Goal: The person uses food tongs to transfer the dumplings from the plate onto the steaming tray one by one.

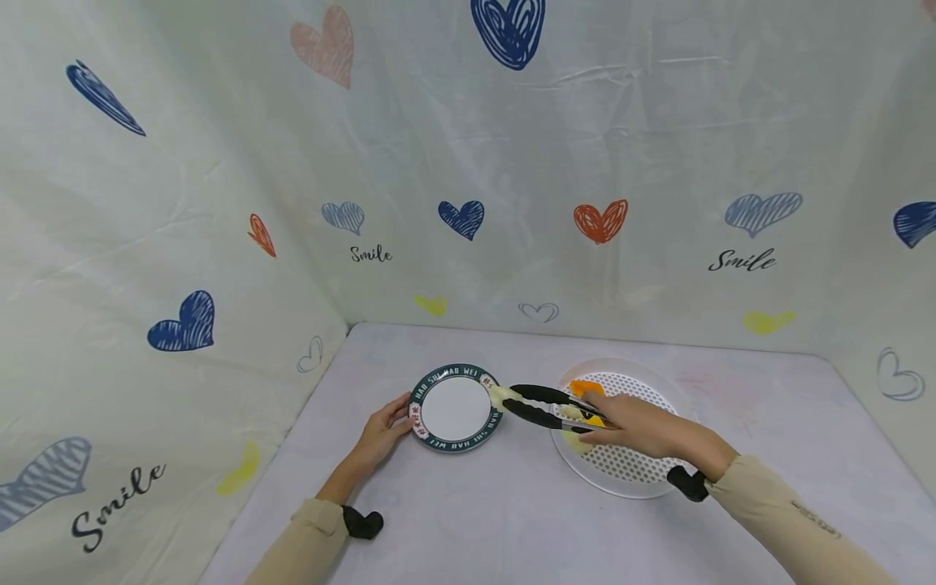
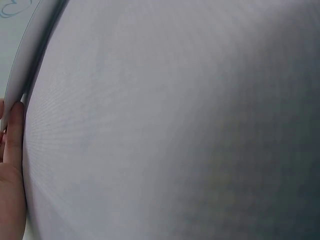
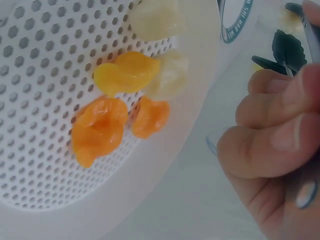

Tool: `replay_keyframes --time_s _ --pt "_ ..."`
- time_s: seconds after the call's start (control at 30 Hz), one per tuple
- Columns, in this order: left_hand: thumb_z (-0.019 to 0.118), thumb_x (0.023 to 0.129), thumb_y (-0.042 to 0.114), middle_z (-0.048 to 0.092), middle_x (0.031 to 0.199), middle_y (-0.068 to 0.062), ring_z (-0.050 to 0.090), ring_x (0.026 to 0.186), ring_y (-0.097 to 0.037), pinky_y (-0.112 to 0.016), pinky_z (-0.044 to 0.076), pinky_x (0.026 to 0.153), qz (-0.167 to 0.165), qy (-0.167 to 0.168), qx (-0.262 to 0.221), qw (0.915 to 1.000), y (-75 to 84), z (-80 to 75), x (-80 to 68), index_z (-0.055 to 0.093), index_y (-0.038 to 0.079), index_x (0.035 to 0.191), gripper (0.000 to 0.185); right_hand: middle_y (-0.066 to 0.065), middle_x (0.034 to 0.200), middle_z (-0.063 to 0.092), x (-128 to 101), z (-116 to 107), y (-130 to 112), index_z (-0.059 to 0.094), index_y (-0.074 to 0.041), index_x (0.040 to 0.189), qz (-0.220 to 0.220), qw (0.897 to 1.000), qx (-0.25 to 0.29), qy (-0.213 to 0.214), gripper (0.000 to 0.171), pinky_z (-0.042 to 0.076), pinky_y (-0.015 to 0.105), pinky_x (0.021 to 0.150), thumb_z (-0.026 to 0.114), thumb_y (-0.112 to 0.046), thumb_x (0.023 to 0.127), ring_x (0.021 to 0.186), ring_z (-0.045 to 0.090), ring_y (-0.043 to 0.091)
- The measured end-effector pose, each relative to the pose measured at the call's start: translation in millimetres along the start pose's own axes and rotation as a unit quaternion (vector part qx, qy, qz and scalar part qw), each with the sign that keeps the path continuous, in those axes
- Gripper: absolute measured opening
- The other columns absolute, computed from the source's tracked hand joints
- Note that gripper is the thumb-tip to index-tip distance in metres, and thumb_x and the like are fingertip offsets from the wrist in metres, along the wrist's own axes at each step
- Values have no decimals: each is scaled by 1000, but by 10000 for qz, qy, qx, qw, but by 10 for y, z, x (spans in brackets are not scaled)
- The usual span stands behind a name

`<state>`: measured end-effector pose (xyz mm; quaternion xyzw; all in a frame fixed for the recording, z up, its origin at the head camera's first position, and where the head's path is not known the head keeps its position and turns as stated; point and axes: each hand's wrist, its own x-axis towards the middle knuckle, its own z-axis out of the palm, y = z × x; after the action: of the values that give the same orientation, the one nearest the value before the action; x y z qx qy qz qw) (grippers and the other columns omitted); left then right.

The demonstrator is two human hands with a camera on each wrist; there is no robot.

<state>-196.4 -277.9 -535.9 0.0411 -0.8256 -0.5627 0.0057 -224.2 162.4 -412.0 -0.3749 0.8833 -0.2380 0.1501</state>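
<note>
My left hand (image 1: 383, 429) pinches the left rim of a round plate (image 1: 455, 410), white with a dark green lettered border; its underside fills the left wrist view. The right hand (image 1: 636, 424) grips metal tongs (image 1: 537, 416) with black ends, reaching left to the plate's right rim. A pale dumpling (image 1: 500, 396) is between the tong tips, at that rim. Below the right hand sits a white perforated tray (image 1: 625, 489). On it lie an orange dumpling (image 3: 100, 131), a smaller orange piece (image 3: 151, 117), a yellow dumpling (image 3: 127, 72) and pale dumplings (image 3: 157, 20).
A pale cloth covers the table (image 1: 468, 520). Behind it and at the left hangs a white curtain (image 1: 526, 162) printed with hearts and the word Smile. The plate stands left of the tray, with a strip of table between them.
</note>
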Motion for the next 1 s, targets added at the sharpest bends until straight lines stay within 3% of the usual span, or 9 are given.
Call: replay_keyframes --time_s 0.13,0.2,0.47,0.67,1.0 --pt "62 97 4 49 147 -20 43 137 -34 -48 27 117 3 -19 3 10000 1 -6 -6 41 -2 149 56 -3 83 60 -147 -10 62 49 -2 132 155 9999 -21 21 63 51 35 70 60 -53 96 74 56 14" --pt "62 97 5 49 146 -20 44 136 -33 -48 28 116 26 -13 14 10000 1 -10 -3 41 -2 149 56 -5 90 61 -229 -22 88 47 -1 136 252 9997 3 51 65 50 35 69 61 -50 96 77 56 13" --pt "63 97 5 50 145 -23 47 133 -35 -47 31 114 125 15 21 9999 17 -9 3 41 -5 148 56 -6 73 49 -537 -53 247 49 -5 129 428 9988 128 176 58 39 26 57 63 -49 95 66 47 6" --pt "61 97 2 49 145 -24 47 133 -35 -47 30 115 103 28 28 9999 4 6 8 41 -5 148 55 -6 69 43 -719 -39 372 48 1 131 579 9977 345 76 56 36 26 55 64 -41 97 66 44 5" --pt "58 98 -1 48 144 -27 45 133 -39 -50 29 114 88 26 157 9998 16 18 -1 38 -8 148 55 -5 82 52 -974 55 572 48 0 128 512 9970 578 -51 48 37 25 58 63 -35 99 73 46 3"
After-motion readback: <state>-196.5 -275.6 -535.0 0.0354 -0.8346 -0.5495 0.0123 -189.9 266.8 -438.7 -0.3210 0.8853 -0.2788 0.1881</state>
